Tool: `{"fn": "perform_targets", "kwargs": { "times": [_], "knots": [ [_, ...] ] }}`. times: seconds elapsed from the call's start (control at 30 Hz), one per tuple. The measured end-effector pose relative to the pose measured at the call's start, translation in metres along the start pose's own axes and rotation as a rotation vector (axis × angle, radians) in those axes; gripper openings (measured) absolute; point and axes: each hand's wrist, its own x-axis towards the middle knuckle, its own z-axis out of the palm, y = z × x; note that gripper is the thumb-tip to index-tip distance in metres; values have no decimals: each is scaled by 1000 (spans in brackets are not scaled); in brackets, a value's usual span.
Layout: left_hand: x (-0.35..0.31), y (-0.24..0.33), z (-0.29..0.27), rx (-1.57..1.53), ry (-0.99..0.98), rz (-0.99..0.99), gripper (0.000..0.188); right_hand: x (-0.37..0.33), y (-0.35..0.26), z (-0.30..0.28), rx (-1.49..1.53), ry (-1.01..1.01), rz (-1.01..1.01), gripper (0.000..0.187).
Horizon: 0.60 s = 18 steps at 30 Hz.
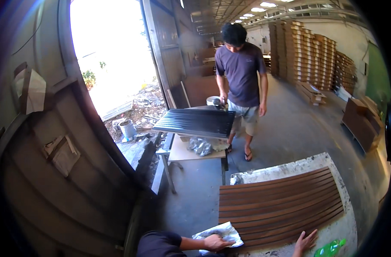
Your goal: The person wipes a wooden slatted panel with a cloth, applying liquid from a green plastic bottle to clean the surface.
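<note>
My left hand (216, 243) presses a crumpled white cloth (228, 231) onto the near left corner of a brown slatted wooden panel (272, 201). Its fingers are bunched on the cloth. The panel lies flat on a pale, paint-stained board (347, 214), its slats running left to right. At the panel's near edge, toward the right, my right hand (305, 243) has its fingers apart and holds nothing. Beside it lies a green translucent plastic bottle (330, 248), partly cut off by the picture's lower edge.
A person (240, 73) stands across from me, a hand on a tool beside a pale container (213, 101). Before them a dark glossy ribbed panel (195, 121) rests above a small table (182, 153) with clear plastic wrap (199, 146). Stacked boards (315, 53) stand far right; a metal door (75, 171) is left.
</note>
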Motion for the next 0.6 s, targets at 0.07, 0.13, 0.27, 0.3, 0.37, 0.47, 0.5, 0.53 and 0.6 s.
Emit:
{"fn": "perform_targets", "kwargs": {
  "times": [0.07,0.13,0.27,0.3,0.37,0.47,0.5,0.53,0.6],
  "knots": [
    [-6,6,3,55,-85,-98,51,-2,-2,-5,9,12,-6,77],
    [8,-9,34,-76,-70,-151,51,-21,-22,-50,188,-86,-49,82],
    [98,-14,83,-69,81,2,39,-16,-10,-26,178,-48,-59,85],
    [115,-13,84,-29,154,38,37,-12,-10,-15,189,-49,-68,85],
    [141,-3,74,7,190,27,34,-1,-2,11,122,-31,47,80],
    [138,20,65,-47,206,-30,31,-1,-14,-6,187,-57,13,89],
    [113,-6,82,-110,262,-27,31,3,-14,-3,269,-25,-16,89],
    [96,22,6,106,-203,-82,47,-3,-11,-24,275,-51,27,88],
    [106,55,-51,-634,-310,-594,48,-8,-12,-30,285,1,37,89]
  ]
}}
